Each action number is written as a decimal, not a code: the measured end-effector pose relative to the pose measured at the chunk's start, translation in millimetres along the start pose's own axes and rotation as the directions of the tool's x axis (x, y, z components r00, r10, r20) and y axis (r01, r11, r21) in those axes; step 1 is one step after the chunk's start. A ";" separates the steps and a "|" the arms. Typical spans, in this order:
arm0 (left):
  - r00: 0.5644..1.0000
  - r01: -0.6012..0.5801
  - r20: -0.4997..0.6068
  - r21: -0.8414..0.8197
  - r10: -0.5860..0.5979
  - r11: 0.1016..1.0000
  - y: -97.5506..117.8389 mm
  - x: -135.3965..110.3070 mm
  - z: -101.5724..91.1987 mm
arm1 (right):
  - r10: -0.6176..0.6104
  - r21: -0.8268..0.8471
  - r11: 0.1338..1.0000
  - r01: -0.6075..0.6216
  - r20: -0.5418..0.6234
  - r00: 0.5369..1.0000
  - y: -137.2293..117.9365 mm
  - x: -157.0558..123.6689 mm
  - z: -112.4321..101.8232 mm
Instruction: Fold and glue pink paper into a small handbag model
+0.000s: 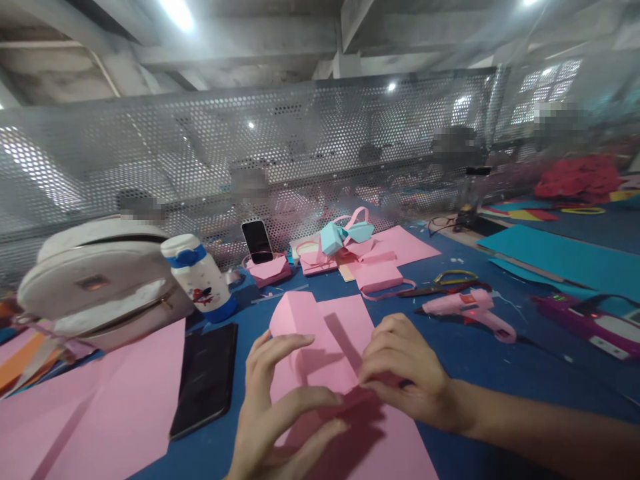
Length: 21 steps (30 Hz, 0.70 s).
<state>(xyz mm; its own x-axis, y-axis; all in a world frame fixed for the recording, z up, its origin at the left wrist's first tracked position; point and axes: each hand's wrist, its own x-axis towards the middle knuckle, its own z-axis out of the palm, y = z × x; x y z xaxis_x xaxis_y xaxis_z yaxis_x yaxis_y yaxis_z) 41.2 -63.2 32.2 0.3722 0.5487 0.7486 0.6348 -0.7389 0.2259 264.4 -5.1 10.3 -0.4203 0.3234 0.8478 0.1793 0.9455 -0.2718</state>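
A sheet of pink paper (320, 333) lies on the blue table (480, 360), partly folded, with one flap curled up at its far end. My left hand (280, 413) rests on its near part, fingers curved and pinching a fold. My right hand (405, 373) comes in from the right, its fingers closed and pressing down on the same crease. Both hands meet at the middle of the sheet.
A black phone (205, 380) and a second pink sheet (100, 413) lie to the left, behind them a white bag (95, 280) and a white-blue bottle (200, 277). A pink glue gun (470, 310), scissors (445, 283), folded paper pieces (350, 250) and a propped phone (257, 241) lie beyond. A perforated metal screen (300, 147) stands behind.
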 end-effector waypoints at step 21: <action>0.997 0.073 0.003 0.021 -0.073 0.997 -1.6 0.4 5.3 | 0.001 -0.010 1.000 -0.001 -0.008 1.000 -1.5 2.2 -0.4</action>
<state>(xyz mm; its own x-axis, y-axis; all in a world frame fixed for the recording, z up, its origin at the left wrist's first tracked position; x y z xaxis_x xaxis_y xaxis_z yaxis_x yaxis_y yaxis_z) 43.9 -59.7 28.8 0.3273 0.6021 0.7282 0.6744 -0.6887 0.2663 263.5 -5.9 12.8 -0.4127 0.3240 0.8513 0.1883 0.9448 -0.2683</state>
